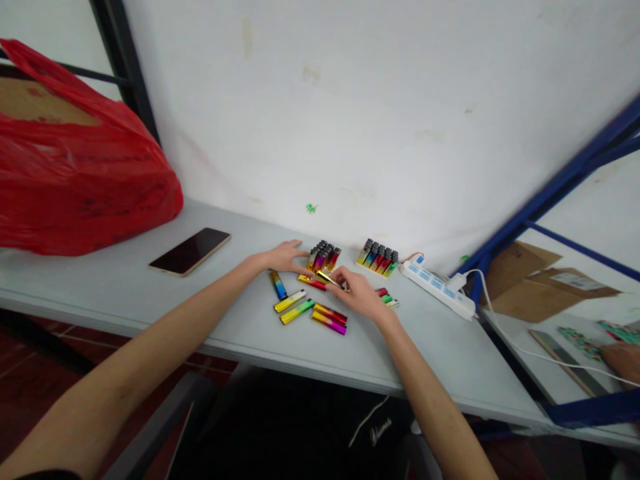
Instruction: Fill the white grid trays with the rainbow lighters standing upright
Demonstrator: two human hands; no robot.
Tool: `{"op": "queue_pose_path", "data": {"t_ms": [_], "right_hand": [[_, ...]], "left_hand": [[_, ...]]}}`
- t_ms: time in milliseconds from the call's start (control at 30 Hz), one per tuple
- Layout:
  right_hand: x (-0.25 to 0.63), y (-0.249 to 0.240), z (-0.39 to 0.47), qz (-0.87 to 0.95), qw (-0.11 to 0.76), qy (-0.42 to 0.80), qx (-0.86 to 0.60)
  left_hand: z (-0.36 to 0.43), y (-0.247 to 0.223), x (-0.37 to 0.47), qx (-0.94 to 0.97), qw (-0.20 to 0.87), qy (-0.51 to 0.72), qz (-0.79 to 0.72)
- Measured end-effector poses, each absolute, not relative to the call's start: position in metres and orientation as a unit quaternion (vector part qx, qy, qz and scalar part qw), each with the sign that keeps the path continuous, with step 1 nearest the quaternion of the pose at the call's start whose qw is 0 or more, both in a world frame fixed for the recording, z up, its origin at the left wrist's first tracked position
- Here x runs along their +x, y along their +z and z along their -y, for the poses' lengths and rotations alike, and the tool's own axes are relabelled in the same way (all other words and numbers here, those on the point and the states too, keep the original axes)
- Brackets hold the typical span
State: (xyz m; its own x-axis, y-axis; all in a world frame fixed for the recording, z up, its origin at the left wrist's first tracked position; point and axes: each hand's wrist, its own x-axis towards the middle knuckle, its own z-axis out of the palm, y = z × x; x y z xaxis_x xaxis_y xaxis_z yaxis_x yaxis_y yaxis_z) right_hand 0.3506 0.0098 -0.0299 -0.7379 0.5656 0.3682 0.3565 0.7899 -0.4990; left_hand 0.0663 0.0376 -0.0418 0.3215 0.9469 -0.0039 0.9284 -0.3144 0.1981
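Observation:
My left hand (pixel 285 257) has its fingers stretched out and apart, next to a cluster of upright lighters (pixel 324 256) with black tops; whether a fingertip touches them I cannot tell. Between the closed fingers of my right hand (pixel 361 293) is a shiny gold lighter (pixel 326 276), tilted in front of the cluster. A red-and-yellow lighter (pixel 312 283) lies just under it. Nearer the front edge lie a blue lighter (pixel 278 285), a silver-and-yellow lighter (pixel 290 301), a green-and-yellow lighter (pixel 297 311) and a purple-and-yellow lighter (pixel 329 323). More lighters (pixel 386 297) are partly hidden behind my right hand.
A second upright block of lighters (pixel 378 259) stands by the wall, left of a white power strip (pixel 439 288) with a cable. A phone (pixel 191 252) lies at left on the grey table (pixel 225 327), near a red plastic bag (pixel 85 180). At far right another person's hand (pixel 620 360) shows.

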Motion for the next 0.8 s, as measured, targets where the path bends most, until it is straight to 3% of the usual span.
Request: {"op": "queue_pose_path", "data": {"t_ms": [233,600,800], "right_hand": [[0.348,-0.035,-0.022,0.822,0.352,0.325,-0.307],[0.339,-0.038,-0.015,0.769,0.337,0.462,-0.285],[0.338,-0.039,-0.016,0.807,0.381,0.276,-0.357]], "left_hand": [[-0.04,-0.043,0.065,0.813,0.076,0.048,-0.576],[-0.038,-0.042,0.066,0.811,0.084,0.048,-0.578],[-0.037,-0.041,0.067,0.811,0.084,0.051,-0.576]]}}
